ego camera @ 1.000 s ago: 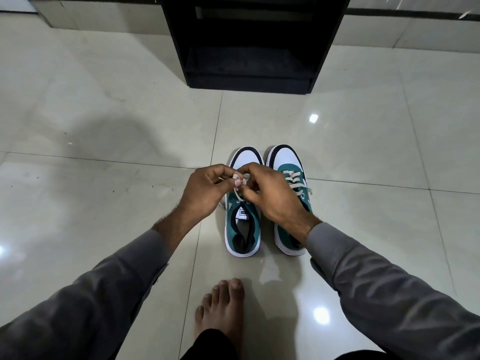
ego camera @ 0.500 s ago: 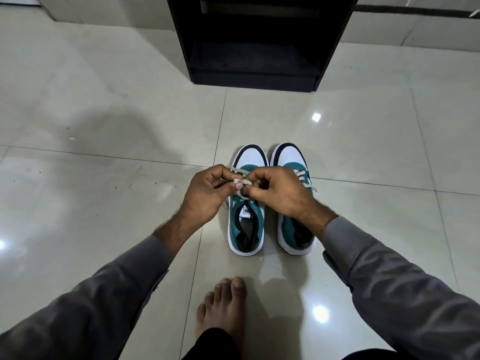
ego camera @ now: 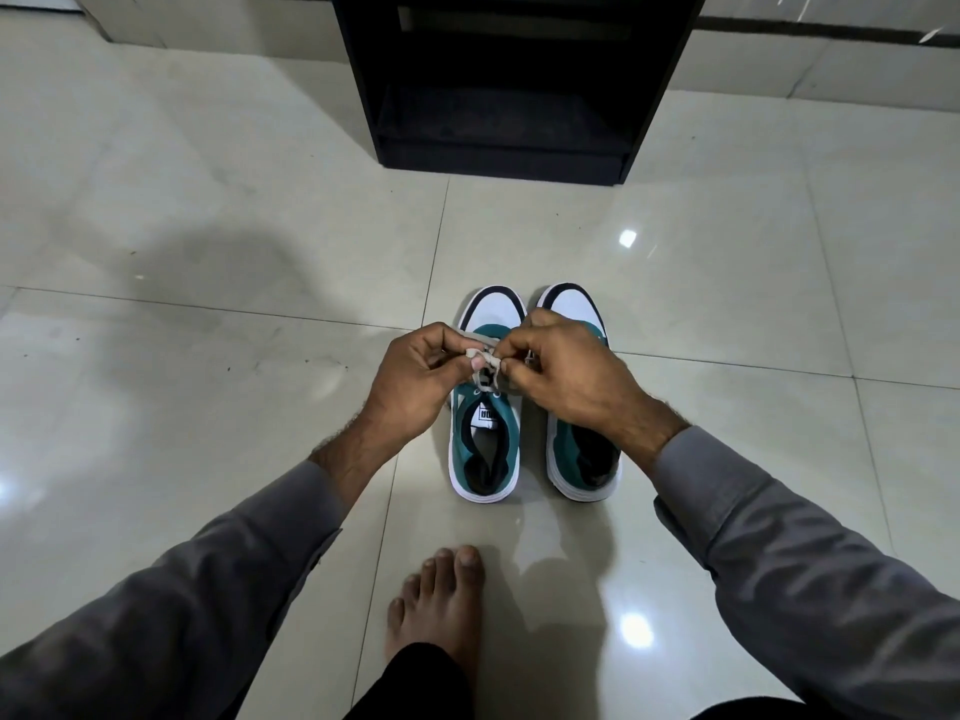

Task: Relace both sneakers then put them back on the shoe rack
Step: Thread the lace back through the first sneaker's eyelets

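While the left hand (ego camera: 415, 376) and the right hand (ego camera: 566, 376) had drawn a little closer to the toe end of the shoe than a second earlier, each was pinched shut on a strand of the pale grey flat lace (ego camera: 485, 362), thumbs nearly touching over the tongue. That shift suggested the knot on the left-hand teal-and-white sneaker (ego camera: 485, 449) was being cinched, probably near the end of its lacing, though the fingers hid the crossing itself. The second teal-and-white sneaker (ego camera: 582, 459) stood just beside it on the glossy cream floor tiles (ego camera: 208, 407). Both lay parallel, long axes running away from the person, white toes pointing at the black wooden shoe rack (ego camera: 509, 85), well apart ahead, heels toward the bare foot (ego camera: 441, 600).
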